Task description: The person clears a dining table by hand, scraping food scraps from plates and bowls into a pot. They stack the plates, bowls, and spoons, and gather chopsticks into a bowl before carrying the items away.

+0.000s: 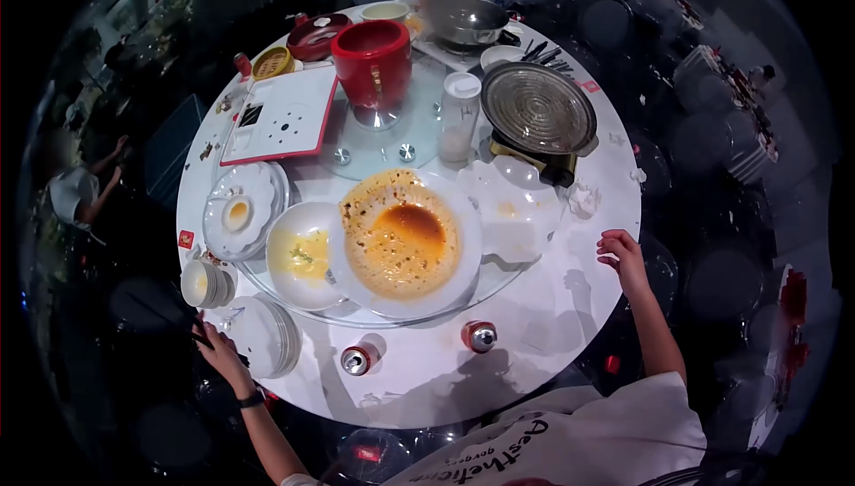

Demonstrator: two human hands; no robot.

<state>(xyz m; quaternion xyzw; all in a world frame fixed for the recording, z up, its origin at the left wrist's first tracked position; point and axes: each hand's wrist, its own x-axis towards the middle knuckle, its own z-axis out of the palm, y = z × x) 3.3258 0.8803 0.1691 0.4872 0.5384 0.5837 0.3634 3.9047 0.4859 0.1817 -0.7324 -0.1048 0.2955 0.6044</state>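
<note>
My left hand (221, 352) is at the table's lower left edge, closed around dark, thin sticks that look like chopsticks. Right beside it are a stack of white plates (264, 336) and a stack of small bowls (201, 284). My right hand (622, 259) hangs over the right edge of the table with its fingers apart and nothing in them. A crumpled white napkin (583, 200) lies above it. In the middle, a large white plate (469, 259) holds orange, oily sauce, next to a bowl with yellow remains (301, 256).
Two cans (355, 360) (482, 336) stand near the front edge. Farther back are a red pot (372, 63), a white tray (283, 117), a plastic jug (459, 117) and a round grill pan (539, 108). Another person (76, 192) is at the far left.
</note>
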